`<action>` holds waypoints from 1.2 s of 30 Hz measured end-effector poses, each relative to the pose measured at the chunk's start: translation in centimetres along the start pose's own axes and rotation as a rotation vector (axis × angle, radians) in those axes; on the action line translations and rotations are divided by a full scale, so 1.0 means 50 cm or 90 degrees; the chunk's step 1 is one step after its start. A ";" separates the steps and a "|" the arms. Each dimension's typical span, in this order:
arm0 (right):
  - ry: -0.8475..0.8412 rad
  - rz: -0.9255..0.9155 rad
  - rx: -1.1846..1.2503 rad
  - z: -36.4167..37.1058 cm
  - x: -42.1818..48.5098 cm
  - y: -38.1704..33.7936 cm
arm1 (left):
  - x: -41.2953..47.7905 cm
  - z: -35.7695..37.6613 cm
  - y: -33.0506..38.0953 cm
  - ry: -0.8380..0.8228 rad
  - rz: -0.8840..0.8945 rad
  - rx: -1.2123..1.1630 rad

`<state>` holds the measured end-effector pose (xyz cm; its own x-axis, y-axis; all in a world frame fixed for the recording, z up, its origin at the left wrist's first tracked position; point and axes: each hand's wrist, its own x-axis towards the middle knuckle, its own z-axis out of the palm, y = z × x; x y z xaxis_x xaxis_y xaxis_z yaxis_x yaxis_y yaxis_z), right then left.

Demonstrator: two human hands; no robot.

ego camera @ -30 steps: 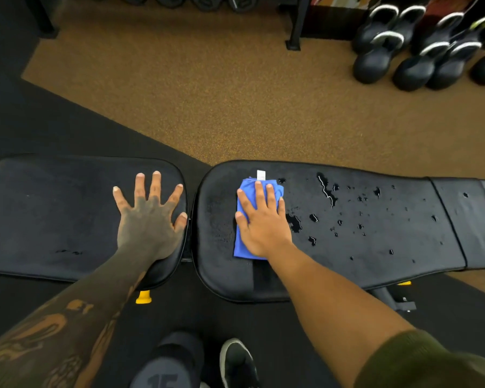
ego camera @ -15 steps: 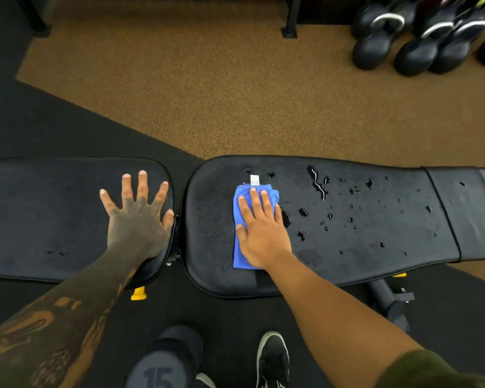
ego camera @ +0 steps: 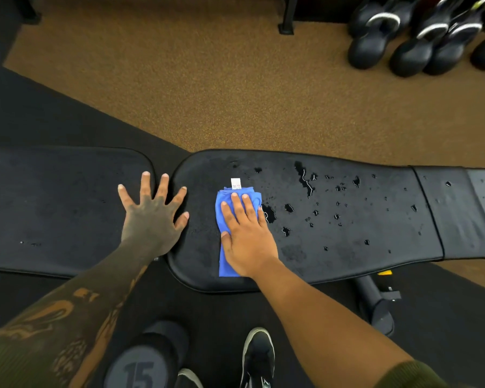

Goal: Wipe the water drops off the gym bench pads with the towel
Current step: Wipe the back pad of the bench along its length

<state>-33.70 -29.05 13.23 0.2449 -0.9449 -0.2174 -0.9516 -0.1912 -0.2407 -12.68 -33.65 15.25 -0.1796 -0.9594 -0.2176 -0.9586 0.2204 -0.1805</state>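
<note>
R hand [ego camera: 248,233] lies flat, fingers together, palm pressing the folded blue towel [ego camera: 226,217] onto the long back pad [ego camera: 347,261]; nothing gripped, just pinned. L hand [ego camera: 151,217] is splayed open, empty, braced on the seat pad [ego camera: 53,205] edge by the gap. Water drops [ego camera: 305,177] lie to the R of the towel, nearest ones just beside it, strung along the pad's long axis. R hand is nearer; next stroke prob. goes rightward.

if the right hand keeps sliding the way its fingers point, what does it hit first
The right hand lies flat on the blue towel, fingers pointing toward the far edge of the long bench pad. Straight ahead it would first cross the towel's white tag, then probably small water drops near that edge.
</note>
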 end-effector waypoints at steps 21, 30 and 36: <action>-0.020 0.024 -0.006 -0.020 -0.007 0.015 | -0.007 -0.001 0.015 -0.008 0.119 -0.004; -0.034 -0.033 -0.016 -0.015 -0.061 0.053 | -0.011 -0.001 0.020 -0.012 0.110 0.023; -0.022 0.042 -0.017 -0.033 0.007 0.071 | -0.019 0.008 0.044 -0.003 0.053 0.007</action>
<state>-37.31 -30.52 13.84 0.1872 -0.9460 -0.2646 -0.9703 -0.1361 -0.1999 -14.54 -32.17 14.70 -0.2569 -0.9369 -0.2370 -0.9381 0.3007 -0.1719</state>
